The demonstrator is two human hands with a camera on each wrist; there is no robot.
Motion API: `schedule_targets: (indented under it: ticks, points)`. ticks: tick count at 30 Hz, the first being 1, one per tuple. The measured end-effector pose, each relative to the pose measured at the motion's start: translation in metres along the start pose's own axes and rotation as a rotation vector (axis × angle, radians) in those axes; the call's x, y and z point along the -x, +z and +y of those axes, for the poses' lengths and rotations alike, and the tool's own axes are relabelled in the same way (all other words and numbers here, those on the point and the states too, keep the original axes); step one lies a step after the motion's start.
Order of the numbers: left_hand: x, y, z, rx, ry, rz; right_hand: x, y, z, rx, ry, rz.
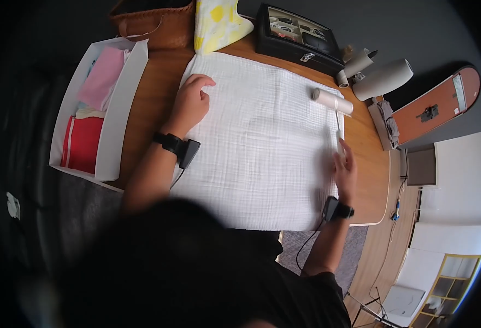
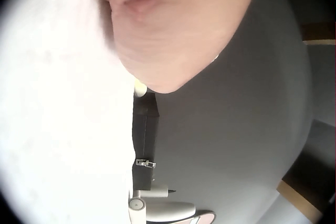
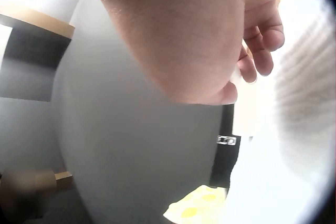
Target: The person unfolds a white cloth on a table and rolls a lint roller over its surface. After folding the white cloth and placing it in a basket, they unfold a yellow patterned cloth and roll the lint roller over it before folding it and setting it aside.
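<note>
A white crinkled cloth (image 1: 251,142) lies spread flat across the wooden table. My left hand (image 1: 192,101) rests on its left edge, fingers loosely bent; in the left wrist view the heel of the hand (image 2: 173,35) sits against the cloth. On the right side, my right hand (image 1: 347,172) grips the handle of a lint roller, fingers (image 3: 266,61) curled round it. The handle is mostly hidden in the hand. Ahead of that hand, the pale roller (image 1: 333,102) lies over the cloth's far right corner, joined by a thin rod.
At the left stands a white box (image 1: 121,131) with folded pink and red cloths. Along the back are a brown basket (image 1: 158,27), a yellow-patterned cloth (image 1: 216,24) and a black glasses case (image 1: 297,52). White cylinders (image 1: 382,79) and a small box (image 1: 383,123) stand at the right.
</note>
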State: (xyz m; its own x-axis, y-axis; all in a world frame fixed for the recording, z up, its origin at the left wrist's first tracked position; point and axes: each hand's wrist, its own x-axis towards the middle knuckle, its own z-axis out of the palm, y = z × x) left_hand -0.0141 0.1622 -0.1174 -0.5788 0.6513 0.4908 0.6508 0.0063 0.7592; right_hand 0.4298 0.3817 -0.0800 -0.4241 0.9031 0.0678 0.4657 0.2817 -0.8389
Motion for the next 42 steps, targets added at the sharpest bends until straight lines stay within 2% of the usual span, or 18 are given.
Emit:
schedule_targets:
  ticks: [1, 3, 5, 9, 12, 15, 18, 20, 24, 26, 28, 31, 34, 36, 40, 42]
  points:
    - [0.001, 0.001, -0.002, -0.020, 0.018, -0.013, -0.010, 0.009, 0.001, 0.024, -0.091, 0.031]
    - [0.000, 0.001, -0.004, -0.039, 0.036, -0.026, -0.016, 0.015, -0.004, -0.019, -0.133, 0.054]
    - [0.003, 0.000, -0.002, -0.033, 0.026, -0.034, -0.008, 0.010, -0.041, -0.148, -0.025, 0.032]
    - [0.003, 0.002, -0.008, -0.070, 0.037, -0.043, 0.040, -0.004, -0.094, -0.172, -0.023, 0.008]
    - [0.005, 0.002, -0.009, -0.097, 0.051, -0.043, 0.084, -0.012, -0.131, 0.084, -0.176, -0.068]
    - [0.006, 0.004, -0.009, -0.170, 0.097, -0.063, 0.107, 0.005, -0.163, 0.291, -0.236, -0.294]
    - [0.006, 0.004, -0.010, -0.298, 0.145, -0.114, 0.095, 0.035, -0.154, 0.383, -0.314, -0.328]
    - [0.007, 0.002, -0.011, -0.375, 0.142, -0.145, 0.068, 0.054, -0.145, 0.241, -0.350, -0.256]
    - [0.013, -0.003, -0.010, -0.553, 0.031, -0.149, 0.011, 0.089, -0.114, 0.155, -0.297, -0.308]
    - [0.014, -0.005, -0.014, -0.669, -0.019, -0.167, 0.008, 0.101, -0.125, 0.173, -0.236, -0.326]
    - [0.011, -0.012, -0.003, -0.667, -0.093, -0.215, 0.008, 0.103, -0.131, 0.180, -0.243, -0.302]
    - [0.011, -0.012, -0.003, -0.627, -0.147, -0.261, 0.028, 0.091, -0.142, 0.195, -0.366, -0.199]
    - [0.012, -0.010, -0.011, -0.605, -0.127, -0.267, 0.062, 0.064, -0.162, 0.284, -0.249, -0.163]
    - [0.013, -0.009, -0.014, -0.608, -0.112, -0.266, 0.080, 0.047, -0.168, 0.231, -0.239, -0.141]
    - [0.013, -0.007, -0.013, -0.627, -0.117, -0.275, 0.074, 0.042, -0.151, 0.074, -0.102, -0.176]
    - [0.010, -0.007, -0.010, -0.628, -0.127, -0.281, 0.054, 0.055, -0.121, -0.110, -0.122, -0.252]
